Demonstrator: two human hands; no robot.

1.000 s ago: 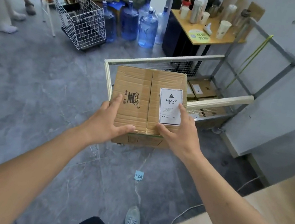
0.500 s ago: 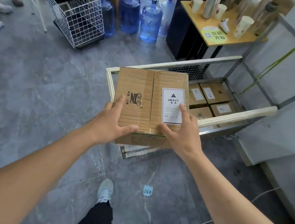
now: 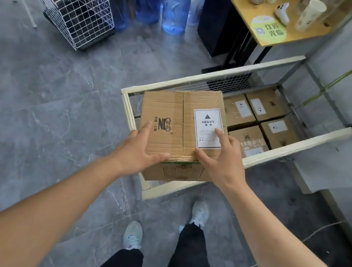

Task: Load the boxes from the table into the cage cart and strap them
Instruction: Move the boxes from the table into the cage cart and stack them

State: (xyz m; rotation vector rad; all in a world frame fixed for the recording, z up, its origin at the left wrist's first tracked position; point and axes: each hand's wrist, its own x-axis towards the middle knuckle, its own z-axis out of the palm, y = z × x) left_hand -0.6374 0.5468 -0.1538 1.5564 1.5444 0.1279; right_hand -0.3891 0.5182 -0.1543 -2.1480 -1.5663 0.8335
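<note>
Lowering the heavy box (image 3: 179,122) into the cage cart (image 3: 297,145), we keep both hands, left hand (image 3: 141,150) and right hand (image 3: 220,157), gripping its near corners, setting it level left of the loaded boxes (image 3: 264,118).

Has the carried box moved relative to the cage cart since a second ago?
Yes. The box has moved forward over the cage cart's near rail, now sitting inside its frame.
</note>
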